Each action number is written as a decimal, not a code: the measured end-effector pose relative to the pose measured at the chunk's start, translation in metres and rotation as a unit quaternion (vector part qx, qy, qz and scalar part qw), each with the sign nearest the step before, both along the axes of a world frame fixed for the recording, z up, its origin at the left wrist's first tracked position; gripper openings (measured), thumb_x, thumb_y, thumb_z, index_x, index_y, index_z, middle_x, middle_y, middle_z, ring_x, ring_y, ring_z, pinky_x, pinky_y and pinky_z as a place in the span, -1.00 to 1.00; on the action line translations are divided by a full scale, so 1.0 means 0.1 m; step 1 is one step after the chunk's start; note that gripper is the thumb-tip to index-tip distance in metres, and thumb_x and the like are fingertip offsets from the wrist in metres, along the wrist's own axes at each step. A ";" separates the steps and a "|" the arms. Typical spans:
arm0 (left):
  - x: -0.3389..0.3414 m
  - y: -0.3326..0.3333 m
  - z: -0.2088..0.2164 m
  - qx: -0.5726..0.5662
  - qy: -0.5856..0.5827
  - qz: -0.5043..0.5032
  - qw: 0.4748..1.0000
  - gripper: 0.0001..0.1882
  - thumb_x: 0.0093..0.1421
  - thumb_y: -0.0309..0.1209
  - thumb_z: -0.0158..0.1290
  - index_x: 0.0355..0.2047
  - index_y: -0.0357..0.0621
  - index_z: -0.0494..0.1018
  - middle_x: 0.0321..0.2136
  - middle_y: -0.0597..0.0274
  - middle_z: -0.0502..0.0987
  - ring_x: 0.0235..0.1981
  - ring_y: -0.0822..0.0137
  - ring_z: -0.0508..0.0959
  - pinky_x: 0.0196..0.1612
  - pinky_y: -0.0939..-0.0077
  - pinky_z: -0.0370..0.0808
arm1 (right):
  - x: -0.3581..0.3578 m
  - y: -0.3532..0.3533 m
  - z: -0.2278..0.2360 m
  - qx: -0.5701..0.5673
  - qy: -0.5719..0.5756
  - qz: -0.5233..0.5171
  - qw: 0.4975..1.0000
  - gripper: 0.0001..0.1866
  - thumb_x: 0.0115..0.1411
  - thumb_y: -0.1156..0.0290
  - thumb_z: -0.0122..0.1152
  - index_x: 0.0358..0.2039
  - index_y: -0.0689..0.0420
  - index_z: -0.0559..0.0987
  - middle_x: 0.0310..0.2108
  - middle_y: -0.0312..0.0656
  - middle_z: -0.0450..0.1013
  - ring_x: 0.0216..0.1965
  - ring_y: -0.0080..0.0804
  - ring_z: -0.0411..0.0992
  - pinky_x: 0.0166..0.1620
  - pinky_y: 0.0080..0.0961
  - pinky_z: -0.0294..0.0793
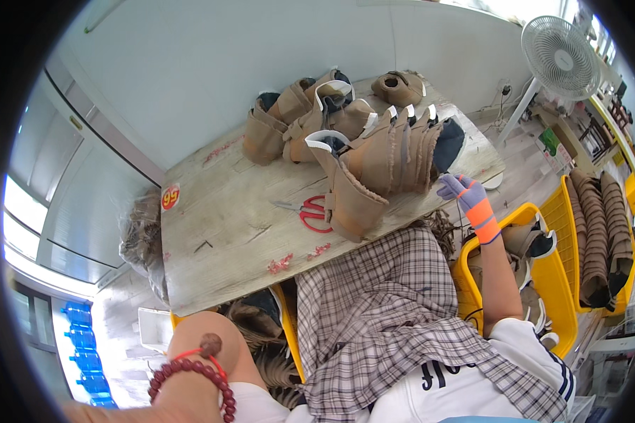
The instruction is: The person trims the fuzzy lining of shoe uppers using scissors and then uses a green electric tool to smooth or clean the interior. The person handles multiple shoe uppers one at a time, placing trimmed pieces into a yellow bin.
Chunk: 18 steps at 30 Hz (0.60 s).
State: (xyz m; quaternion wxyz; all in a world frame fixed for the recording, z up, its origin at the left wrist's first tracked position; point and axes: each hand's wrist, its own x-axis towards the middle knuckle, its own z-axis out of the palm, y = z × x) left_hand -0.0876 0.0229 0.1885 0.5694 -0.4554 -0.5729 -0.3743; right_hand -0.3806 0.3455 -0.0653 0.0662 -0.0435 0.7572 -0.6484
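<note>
My right hand (469, 199), in a purple and orange glove, is at the table's right edge with its fingertips drawn together. A thin dark thread hangs by it, and what the fingertips hold is too small to make out. Just beyond them a nested row of brown shoe uppers (381, 166) with pale fuzzy edges lies on the worn wooden table (226, 204). Left of this row rest red-handled scissors (307, 206). My left arm is bent up close, a dark red bead bracelet (183, 368) at its wrist; my left hand (113, 414) is mostly cut off, its fingers hidden.
More brown uppers (264, 134) stand at the table's back, one apart (398, 88). Yellow baskets (559, 282) of uppers stand at the right; another (289, 324) is under the table. A plaid cloth (374, 296) covers my lap. A white fan (561, 58) stands far right.
</note>
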 end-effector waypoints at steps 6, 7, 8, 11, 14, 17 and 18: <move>0.00 -0.03 -0.01 0.008 0.010 0.000 1.000 -0.84 0.20 -0.39 -0.02 -0.20 -0.02 0.43 -0.24 0.56 0.48 -0.54 0.61 0.31 -0.50 0.79 0.23 | 0.06 -0.03 -0.05 -0.009 -0.006 0.020 1.000 -0.66 0.19 0.20 0.18 -0.25 0.27 0.56 -0.48 -0.17 0.54 -0.46 -0.52 0.49 -0.34 -0.64 0.46; -0.01 -0.05 0.00 0.006 0.011 -0.004 1.000 -0.84 0.20 -0.39 -0.02 -0.20 -0.02 0.43 -0.24 0.56 0.48 -0.54 0.61 0.31 -0.51 0.80 0.23 | 0.09 -0.03 -0.04 -0.007 -0.007 0.020 1.000 -0.66 0.19 0.20 0.18 -0.25 0.26 0.56 -0.48 -0.18 0.54 -0.46 -0.52 0.49 -0.34 -0.64 0.46; -0.04 -0.06 0.00 0.009 0.013 -0.007 1.000 -0.84 0.20 -0.39 -0.02 -0.20 -0.03 0.43 -0.24 0.55 0.48 -0.54 0.61 0.31 -0.51 0.80 0.23 | 0.10 -0.02 -0.05 -0.006 -0.007 0.018 1.000 -0.66 0.18 0.20 0.18 -0.26 0.26 0.56 -0.48 -0.18 0.54 -0.47 -0.53 0.49 -0.35 -0.64 0.46; -0.09 -0.07 -0.07 0.020 0.017 -0.007 1.000 -0.83 0.21 -0.40 -0.03 -0.19 -0.05 0.43 -0.23 0.53 0.47 -0.55 0.60 0.31 -0.51 0.81 0.23 | 0.12 0.00 -0.06 0.012 -0.011 0.012 1.000 -0.68 0.18 0.20 0.19 -0.29 0.25 0.56 -0.47 -0.20 0.54 -0.48 -0.54 0.49 -0.35 -0.65 0.46; 0.00 -0.06 -0.03 0.020 0.024 0.003 1.000 -0.83 0.21 -0.41 -0.03 -0.18 -0.07 0.43 -0.22 0.51 0.47 -0.55 0.60 0.31 -0.52 0.81 0.24 | 0.13 -0.07 -0.05 0.002 -0.025 0.022 0.999 -0.69 0.18 0.21 0.18 -0.29 0.24 0.56 -0.47 -0.20 0.54 -0.48 -0.56 0.49 -0.35 -0.66 0.45; -0.01 -0.06 -0.04 0.025 0.034 -0.002 0.999 -0.82 0.21 -0.42 -0.03 -0.18 -0.10 0.43 -0.21 0.50 0.47 -0.55 0.59 0.31 -0.53 0.82 0.24 | 0.14 -0.08 -0.03 0.008 -0.004 0.030 0.999 -0.69 0.18 0.21 0.18 -0.29 0.24 0.57 -0.48 -0.20 0.54 -0.48 -0.55 0.48 -0.35 -0.65 0.45; 0.02 -0.07 -0.04 0.027 0.036 -0.003 0.999 -0.82 0.21 -0.42 -0.04 -0.18 -0.10 0.43 -0.20 0.49 0.47 -0.56 0.59 0.31 -0.53 0.83 0.24 | 0.15 -0.09 -0.03 0.010 -0.013 0.033 0.999 -0.70 0.19 0.24 0.17 -0.26 0.24 0.57 -0.47 -0.20 0.54 -0.46 -0.54 0.49 -0.33 -0.64 0.46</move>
